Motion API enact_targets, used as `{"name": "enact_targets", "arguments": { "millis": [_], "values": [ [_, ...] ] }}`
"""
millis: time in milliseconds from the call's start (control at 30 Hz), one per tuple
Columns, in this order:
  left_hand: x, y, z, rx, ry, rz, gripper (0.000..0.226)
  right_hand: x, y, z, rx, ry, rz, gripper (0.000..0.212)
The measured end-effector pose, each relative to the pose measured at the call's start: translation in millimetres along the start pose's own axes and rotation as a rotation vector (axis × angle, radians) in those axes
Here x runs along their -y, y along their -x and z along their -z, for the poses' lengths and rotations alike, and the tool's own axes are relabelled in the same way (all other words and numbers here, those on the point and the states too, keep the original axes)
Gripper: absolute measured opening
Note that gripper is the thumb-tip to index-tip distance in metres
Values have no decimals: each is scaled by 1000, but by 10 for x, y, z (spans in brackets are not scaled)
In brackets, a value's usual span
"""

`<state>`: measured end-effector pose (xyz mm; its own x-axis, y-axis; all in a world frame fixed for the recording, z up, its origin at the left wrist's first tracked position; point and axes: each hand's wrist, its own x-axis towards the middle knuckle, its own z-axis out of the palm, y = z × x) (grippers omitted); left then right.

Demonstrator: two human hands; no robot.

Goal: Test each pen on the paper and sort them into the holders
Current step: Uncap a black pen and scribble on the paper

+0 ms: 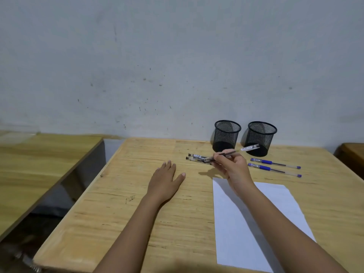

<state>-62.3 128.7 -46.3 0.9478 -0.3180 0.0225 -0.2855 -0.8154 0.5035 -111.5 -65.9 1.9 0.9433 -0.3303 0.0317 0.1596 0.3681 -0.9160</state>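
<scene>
My right hand point(232, 166) grips a black pen point(226, 154) and holds it just above the table, in front of the left holder. Two more black pens point(195, 157) lie side by side to its left. A white pen point(249, 147) lies in front of the right mesh holder point(261, 137). The left mesh holder point(226, 134) stands beside it. Two blue pens point(273, 167) lie to the right. A white sheet of paper point(275, 213) lies under my right forearm. My left hand point(166, 179) rests flat on the wooden table point(128, 203), fingers apart.
A second wooden table point(39, 154) stands to the left across a gap. Another brown surface point(352, 156) shows at the right edge. A grey wall rises right behind the holders.
</scene>
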Motion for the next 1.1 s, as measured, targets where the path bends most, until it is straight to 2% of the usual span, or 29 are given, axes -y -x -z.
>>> {"name": "enact_targets", "arguments": {
  "millis": [100, 133, 167, 267, 367, 467, 600, 767, 800, 867, 900, 967, 1033, 1100],
  "values": [
    [-218, 150, 40, -19, 731, 36, 21, 1, 108, 33, 53, -56, 11, 26],
    [-317, 196, 46, 1, 937, 54, 18, 4, 139, 41, 69, -57, 15, 24],
    [-411, 228, 49, 10, 1041, 46, 19, 7, 158, 49, 83, -52, 18, 22],
    [-640, 277, 89, -31, 1018, -85, 14, 56, 232, 64, 115, -31, 18, 16],
    [-733, 270, 147, -159, 1019, -184, 12, 161, 298, 103, 133, 10, 34, 15],
    [-786, 294, 193, -229, 1050, -274, 16, 276, 336, 158, 167, 47, 82, 21],
    [-891, 322, 261, -213, 1065, -323, 14, 409, 356, 172, 178, 73, 122, 21],
    [-942, 367, 323, -167, 955, -352, 14, 463, 371, 136, 219, 217, 163, 12],
    [-916, 378, 351, -179, 942, -343, 13, 486, 357, 137, 195, 274, 183, 10],
    [-710, 396, 495, -316, 968, -243, 12, 664, 277, 310, -14, 272, 245, 12],
    [-500, 414, 603, -422, 967, -152, 12, 811, 252, 483, -111, 148, 268, 14],
    [-43, 503, 851, -596, 906, 6, 17, 1099, 251, 866, -178, -168, 304, 11],
    [196, 542, 926, -583, 844, 77, 20, 1170, 280, 1011, -155, -197, 313, 14],
    [103, 472, 754, -470, 809, 65, 17, 979, 241, 907, -151, -32, 274, 14]
  ]
}}
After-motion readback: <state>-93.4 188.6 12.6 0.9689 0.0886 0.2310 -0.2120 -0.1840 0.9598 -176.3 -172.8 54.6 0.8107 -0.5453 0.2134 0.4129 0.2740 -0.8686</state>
